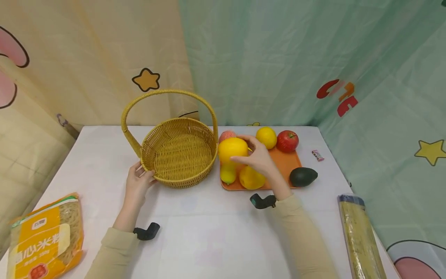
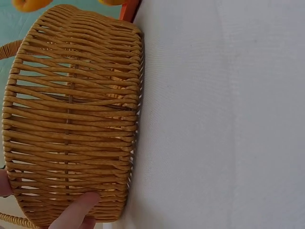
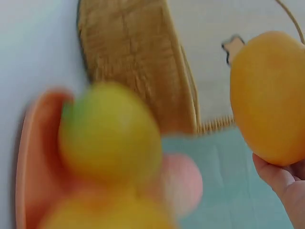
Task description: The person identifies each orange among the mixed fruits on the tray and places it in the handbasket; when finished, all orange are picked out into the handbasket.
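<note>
A woven wicker basket (image 1: 181, 155) with a tall arched handle stands on the table, nothing inside it. My left hand (image 1: 136, 184) grips its near-left rim; in the left wrist view a finger (image 2: 78, 210) lies against the woven side. To the right, my right hand (image 1: 258, 158) holds a yellow mango (image 1: 232, 150) above the left part of an orange tray (image 1: 283, 161). The right wrist view shows the mango (image 3: 269, 98) lifted clear of the other fruit. Below it on the tray are a yellow-green fruit (image 1: 228, 174) and a lumpy yellow fruit (image 1: 251, 178).
A pink peach (image 1: 227, 135), a round yellow fruit (image 1: 266, 137) and a red apple (image 1: 287, 141) sit along the tray's back. A dark green avocado (image 1: 303, 177) lies at its right edge. Around them are a small wrapped candy (image 1: 318, 155), a noodle bag (image 1: 47, 238) and a long package (image 1: 360, 236).
</note>
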Demonstrator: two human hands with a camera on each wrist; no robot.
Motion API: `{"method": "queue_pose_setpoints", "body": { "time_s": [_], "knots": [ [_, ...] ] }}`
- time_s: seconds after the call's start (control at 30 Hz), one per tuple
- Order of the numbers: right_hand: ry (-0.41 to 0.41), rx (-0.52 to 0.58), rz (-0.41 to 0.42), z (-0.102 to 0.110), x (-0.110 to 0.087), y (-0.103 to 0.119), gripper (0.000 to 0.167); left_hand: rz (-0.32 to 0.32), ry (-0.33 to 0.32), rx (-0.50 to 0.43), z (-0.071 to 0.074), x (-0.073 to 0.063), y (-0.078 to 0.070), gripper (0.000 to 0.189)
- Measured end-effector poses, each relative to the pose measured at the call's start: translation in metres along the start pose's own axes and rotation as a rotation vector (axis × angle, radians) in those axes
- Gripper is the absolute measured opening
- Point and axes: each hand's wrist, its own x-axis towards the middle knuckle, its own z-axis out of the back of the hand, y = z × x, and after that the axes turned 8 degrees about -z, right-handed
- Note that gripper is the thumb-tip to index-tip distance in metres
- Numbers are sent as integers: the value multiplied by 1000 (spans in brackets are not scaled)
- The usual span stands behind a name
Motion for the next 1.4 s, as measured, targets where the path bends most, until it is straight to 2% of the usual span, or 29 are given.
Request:
{"method": "queue_pose_setpoints", "body": {
  "time_s": [0.1, 0.2, 0.3, 0.5, 0.7, 0.8, 0.9, 1.07, 1.4],
  "knots": [
    [53, 59, 33, -31, 12, 10, 68, -10, 7, 7, 1, 1, 2, 64],
    [85, 60, 41, -62, 25, 16, 68, -16, 13, 12, 2, 3, 3, 61],
    [93, 5, 33, -91, 35, 20, 70, -19, 19, 21, 3, 4, 3, 59],
    [56, -179, 4, -138, 52, 30, 73, -18, 14, 18, 2, 6, 4, 58],
    [24, -300, -86, -175, 61, 37, 73, -29, 11, 56, -3, 4, 5, 56],
    [22, -332, -144, -188, 64, 37, 73, -25, 9, 67, -5, 1, 7, 56],
    [31, -362, -168, -196, 66, 36, 73, -34, 2, 56, -7, -2, 8, 56],
    [65, -397, -162, -203, 68, 35, 74, -43, -2, 49, -6, -2, 8, 54],
    [123, -399, -148, -205, 70, 33, 78, -29, -6, 53, -2, 0, 8, 55]
  ]
}}
